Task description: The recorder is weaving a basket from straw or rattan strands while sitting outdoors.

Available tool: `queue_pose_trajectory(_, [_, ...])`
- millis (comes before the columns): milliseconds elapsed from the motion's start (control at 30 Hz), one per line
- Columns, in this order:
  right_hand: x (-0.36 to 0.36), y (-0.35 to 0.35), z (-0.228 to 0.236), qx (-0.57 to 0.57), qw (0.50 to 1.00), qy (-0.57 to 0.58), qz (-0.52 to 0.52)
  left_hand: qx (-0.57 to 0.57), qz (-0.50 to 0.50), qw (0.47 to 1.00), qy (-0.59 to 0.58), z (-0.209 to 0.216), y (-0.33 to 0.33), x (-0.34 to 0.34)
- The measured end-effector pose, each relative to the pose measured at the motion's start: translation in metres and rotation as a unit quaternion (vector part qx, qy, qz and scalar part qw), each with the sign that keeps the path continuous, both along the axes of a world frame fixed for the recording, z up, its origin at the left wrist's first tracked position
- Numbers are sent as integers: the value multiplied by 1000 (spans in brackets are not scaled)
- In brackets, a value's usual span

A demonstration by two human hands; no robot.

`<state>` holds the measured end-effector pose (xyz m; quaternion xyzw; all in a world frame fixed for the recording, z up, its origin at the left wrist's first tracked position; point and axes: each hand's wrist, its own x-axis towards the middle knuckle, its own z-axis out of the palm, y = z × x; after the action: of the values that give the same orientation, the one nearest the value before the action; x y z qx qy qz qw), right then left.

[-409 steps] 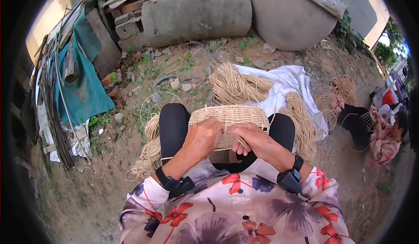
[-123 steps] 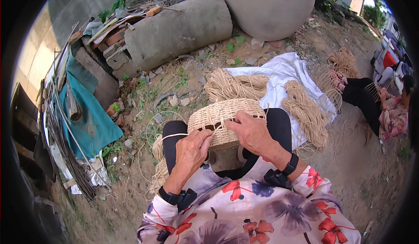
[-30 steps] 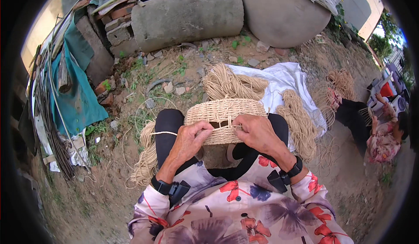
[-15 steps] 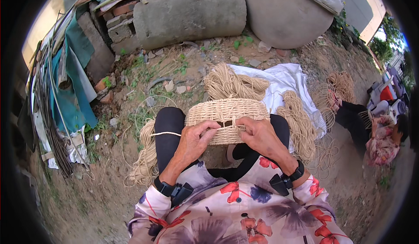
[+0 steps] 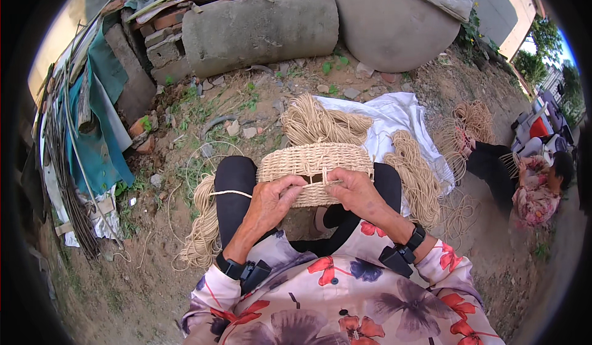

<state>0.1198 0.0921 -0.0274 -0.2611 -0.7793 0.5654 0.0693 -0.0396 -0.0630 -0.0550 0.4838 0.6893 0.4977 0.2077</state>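
A woven straw-coloured basket (image 5: 316,157) rests between my knees, with a gap in its near side crossed by upright strands. My left hand (image 5: 270,202) is closed at the gap's left end, thumb and forefinger pinched on a cord (image 5: 232,192). That cord trails left from the hand to a cord bundle (image 5: 201,224) beside my left knee. At the gap's right end, my right hand (image 5: 356,192) grips the woven edge between thumb and fingers. The fingertips of both hands partly cover the weave, and the cord's end is hard to make out.
Cord hanks (image 5: 324,121) lie on a white sheet (image 5: 394,120) ahead, with another hank (image 5: 416,181) right of my knee. Farther right sits another person (image 5: 535,187) beside more cord (image 5: 473,123). A concrete cylinder (image 5: 262,33) and teal sheeting (image 5: 98,123) border the ground.
The view has shifted slightly. My right fingers have changed their hold at the gap, with the thumb now lower on the edge. My left hand keeps its pinch.
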Motion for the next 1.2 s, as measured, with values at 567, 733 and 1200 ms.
queue_pose_trajectory(567, [26,16,6,-133,989,64,2,12,-98,991,91,44,7,6])
queue_pose_trajectory(733, [33,27,-8,-108,990,88,7,37,-82,989,122,33,16,15])
queue_pose_trajectory(1200, [10,24,38,54,959,275,39,-85,-42,993,-70,47,-51,-9])
